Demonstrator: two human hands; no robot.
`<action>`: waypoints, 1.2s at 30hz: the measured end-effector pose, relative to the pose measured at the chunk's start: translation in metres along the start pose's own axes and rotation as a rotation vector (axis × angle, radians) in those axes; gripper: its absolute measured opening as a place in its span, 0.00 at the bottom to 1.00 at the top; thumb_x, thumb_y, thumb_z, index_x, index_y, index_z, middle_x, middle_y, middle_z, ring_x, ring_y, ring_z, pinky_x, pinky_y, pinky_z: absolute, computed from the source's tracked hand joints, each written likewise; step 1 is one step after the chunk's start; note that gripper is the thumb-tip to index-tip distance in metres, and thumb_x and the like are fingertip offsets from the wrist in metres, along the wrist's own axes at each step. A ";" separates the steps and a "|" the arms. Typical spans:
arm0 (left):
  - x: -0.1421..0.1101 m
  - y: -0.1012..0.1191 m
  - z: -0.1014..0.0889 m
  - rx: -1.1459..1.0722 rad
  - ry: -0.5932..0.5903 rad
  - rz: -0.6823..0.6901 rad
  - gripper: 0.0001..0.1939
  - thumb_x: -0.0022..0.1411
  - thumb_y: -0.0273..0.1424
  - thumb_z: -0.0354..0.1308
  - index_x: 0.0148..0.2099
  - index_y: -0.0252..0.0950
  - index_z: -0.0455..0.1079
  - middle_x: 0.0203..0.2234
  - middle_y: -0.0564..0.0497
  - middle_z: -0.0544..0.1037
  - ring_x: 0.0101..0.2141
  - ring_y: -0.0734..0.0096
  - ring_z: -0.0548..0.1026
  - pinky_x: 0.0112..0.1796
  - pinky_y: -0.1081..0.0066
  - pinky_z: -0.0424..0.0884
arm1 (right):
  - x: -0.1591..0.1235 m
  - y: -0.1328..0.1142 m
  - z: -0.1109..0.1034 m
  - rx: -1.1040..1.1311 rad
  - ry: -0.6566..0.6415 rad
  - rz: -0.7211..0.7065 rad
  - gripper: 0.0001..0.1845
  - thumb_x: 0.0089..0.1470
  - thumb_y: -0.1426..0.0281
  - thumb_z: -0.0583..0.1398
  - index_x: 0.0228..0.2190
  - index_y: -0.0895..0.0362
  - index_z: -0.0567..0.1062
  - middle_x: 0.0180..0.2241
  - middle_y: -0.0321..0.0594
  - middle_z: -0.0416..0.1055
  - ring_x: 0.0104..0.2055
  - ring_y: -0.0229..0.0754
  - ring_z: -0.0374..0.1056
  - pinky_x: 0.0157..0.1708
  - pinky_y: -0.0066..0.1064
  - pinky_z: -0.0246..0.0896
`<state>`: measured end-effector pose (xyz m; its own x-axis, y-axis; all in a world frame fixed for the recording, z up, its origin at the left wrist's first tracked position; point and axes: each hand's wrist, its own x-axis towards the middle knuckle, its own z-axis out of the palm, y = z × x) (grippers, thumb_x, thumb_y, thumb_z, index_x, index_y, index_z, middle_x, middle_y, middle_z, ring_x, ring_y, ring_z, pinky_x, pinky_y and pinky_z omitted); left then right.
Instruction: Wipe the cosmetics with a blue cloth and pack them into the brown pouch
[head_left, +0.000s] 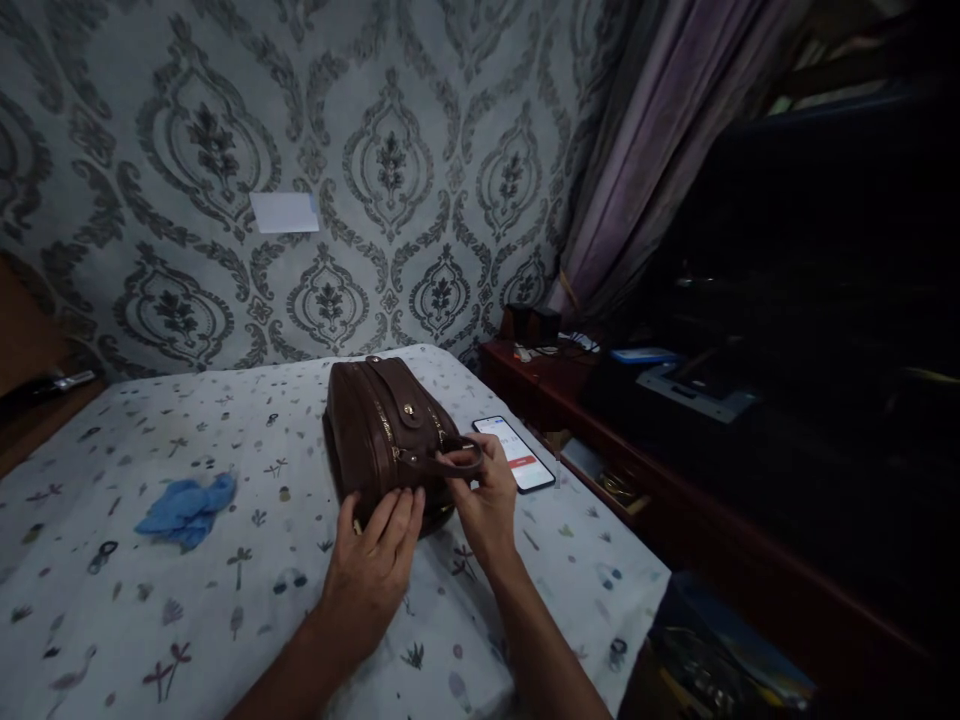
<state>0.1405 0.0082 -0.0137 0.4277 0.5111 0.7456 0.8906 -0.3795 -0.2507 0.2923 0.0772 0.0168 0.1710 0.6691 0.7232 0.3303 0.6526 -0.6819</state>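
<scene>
A dark brown leather handbag point(360, 420) with gold zippers and a snap-button strap sits on the printed white sheet point(247, 620). My right hand point(486, 500) has its fingers closed around the loop-shaped handle point(466, 462) at the bag's near right end. Lying against the bag's near side, my left hand point(375, 560) has its fingers stretched out; its fingertips rest on the leather. Just beyond my right hand lies a smartphone point(529, 462) with a lit white screen and a red bar. A crumpled blue cloth point(187, 510) is off to the left.
A dark red wooden desk point(675, 490) runs along the right, with an open drawer point(611, 480), cables and a grey flat device point(697, 390) on it. The patterned wall point(390, 250) stands behind the bed. A purple curtain point(645, 150) hangs at the right.
</scene>
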 end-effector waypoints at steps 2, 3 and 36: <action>0.001 0.000 0.000 -0.001 0.005 0.002 0.22 0.70 0.21 0.41 0.55 0.30 0.73 0.47 0.43 0.80 0.49 0.64 0.71 0.63 0.49 0.46 | 0.000 0.001 0.001 -0.010 0.018 0.045 0.12 0.56 0.65 0.63 0.23 0.56 0.74 0.34 0.40 0.69 0.35 0.40 0.66 0.32 0.31 0.63; 0.002 0.000 0.000 -0.008 0.002 0.003 0.22 0.70 0.21 0.41 0.56 0.30 0.73 0.47 0.43 0.80 0.49 0.64 0.71 0.63 0.50 0.46 | 0.000 0.001 0.001 -0.005 0.036 0.065 0.13 0.56 0.64 0.63 0.23 0.56 0.73 0.34 0.39 0.69 0.34 0.40 0.65 0.31 0.30 0.62; -0.002 0.000 -0.001 -0.032 -0.058 -0.001 0.22 0.67 0.22 0.45 0.59 0.32 0.71 0.50 0.42 0.79 0.50 0.60 0.71 0.63 0.48 0.46 | 0.002 -0.001 0.000 0.574 -0.100 0.412 0.16 0.52 0.63 0.67 0.42 0.54 0.80 0.32 0.38 0.79 0.21 0.33 0.68 0.25 0.28 0.67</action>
<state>0.1391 0.0066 -0.0145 0.4357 0.5552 0.7084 0.8860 -0.4031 -0.2291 0.2929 0.0782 0.0191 0.0820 0.9130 0.3996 -0.2885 0.4056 -0.8673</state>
